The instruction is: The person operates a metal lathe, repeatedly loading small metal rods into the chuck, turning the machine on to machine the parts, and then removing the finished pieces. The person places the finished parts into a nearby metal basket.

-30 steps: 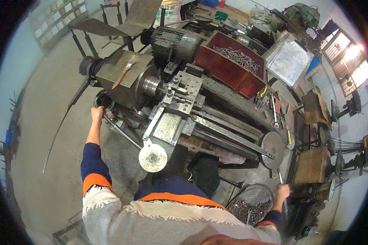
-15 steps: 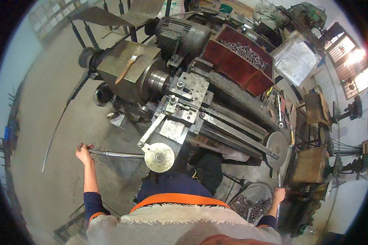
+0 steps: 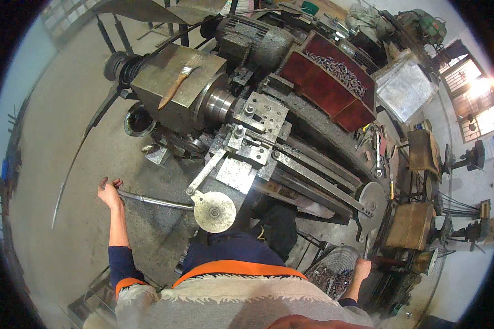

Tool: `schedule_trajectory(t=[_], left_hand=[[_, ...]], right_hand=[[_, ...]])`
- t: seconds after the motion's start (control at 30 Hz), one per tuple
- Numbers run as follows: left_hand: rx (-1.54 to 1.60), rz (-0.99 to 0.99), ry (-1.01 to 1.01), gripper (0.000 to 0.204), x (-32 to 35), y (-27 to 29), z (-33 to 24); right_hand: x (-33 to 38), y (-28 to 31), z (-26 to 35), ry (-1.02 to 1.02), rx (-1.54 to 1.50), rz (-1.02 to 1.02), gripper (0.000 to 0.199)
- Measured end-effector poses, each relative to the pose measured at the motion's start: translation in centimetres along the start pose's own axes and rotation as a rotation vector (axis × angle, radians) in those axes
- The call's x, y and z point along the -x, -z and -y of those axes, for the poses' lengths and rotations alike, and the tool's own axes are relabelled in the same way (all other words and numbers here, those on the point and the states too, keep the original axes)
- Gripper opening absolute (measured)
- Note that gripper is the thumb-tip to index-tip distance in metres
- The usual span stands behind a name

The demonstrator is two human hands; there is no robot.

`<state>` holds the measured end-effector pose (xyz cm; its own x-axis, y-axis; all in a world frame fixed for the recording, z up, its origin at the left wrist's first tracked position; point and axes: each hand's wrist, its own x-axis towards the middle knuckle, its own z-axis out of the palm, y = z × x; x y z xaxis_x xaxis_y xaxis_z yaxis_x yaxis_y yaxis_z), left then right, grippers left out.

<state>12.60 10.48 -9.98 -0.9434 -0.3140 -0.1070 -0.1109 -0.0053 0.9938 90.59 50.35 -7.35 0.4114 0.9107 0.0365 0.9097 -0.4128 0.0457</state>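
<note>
My left hand (image 3: pixel 110 193) is closed around the outer end of a bare metal lever (image 3: pixel 156 202). This lever runs right to a round metal disc (image 3: pixel 214 212) at the front of a lathe. A flat link bar (image 3: pixel 207 171) joins that disc to the lathe's tool slide (image 3: pixel 251 137). My right hand (image 3: pixel 360 269) grips a second lever (image 3: pixel 366 245), which hangs from a larger disc (image 3: pixel 372 207) at the right end. A long flat bar (image 3: pixel 321 181) ties the larger disc to the slide. The spindle chuck (image 3: pixel 220 106) sits left of the slide.
A wood-handled brush (image 3: pixel 175 88) lies on the headstock (image 3: pixel 164 68). Behind the bed stands a red bin (image 3: pixel 324 82) of small metal parts. Spanners (image 3: pixel 379 156) lie to its right. By my right hand is a basket (image 3: pixel 343 257) of metal pieces. A long thin rod (image 3: pixel 74 164) juts out at left.
My right hand and its lever have swung left and slightly nearer to me. My left hand keeps its hold and has shifted slightly left. The whole view has moved a little.
</note>
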Motion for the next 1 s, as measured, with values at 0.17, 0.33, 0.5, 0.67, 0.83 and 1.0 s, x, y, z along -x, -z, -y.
schedule_trajectory(t=[0.17,0.33,0.5,0.67,0.83,1.0], left_hand=[[-0.027,0.062,-0.031,0.038,-0.6,0.6,0.7],[-0.087,0.122,-0.064,0.030,-0.8,2.9,1.1],[-0.155,0.056,0.022,0.021,1.7,5.2,0.7],[-0.546,0.153,0.039,0.023,1.4,7.9,0.0],[-1.036,0.342,-0.245,0.026,-5.2,6.6,-0.3],[-1.247,0.636,-0.485,0.039,-6.9,-4.4,1.4]], right_hand=[[-0.7,0.3,0.1,-0.027,0.026,-0.030,0.040],[-7.4,-0.4,-2.1,0.077,0.119,-0.035,0.032],[-13.4,0.9,0.1,0.092,0.237,-0.009,0.032],[-15.7,1.1,1.8,0.008,0.340,-0.028,0.032],[-12.8,-0.3,2.6,-0.013,0.268,-0.197,0.051],[-7.9,-4.3,1.2,0.277,0.138,-0.617,0.056]])
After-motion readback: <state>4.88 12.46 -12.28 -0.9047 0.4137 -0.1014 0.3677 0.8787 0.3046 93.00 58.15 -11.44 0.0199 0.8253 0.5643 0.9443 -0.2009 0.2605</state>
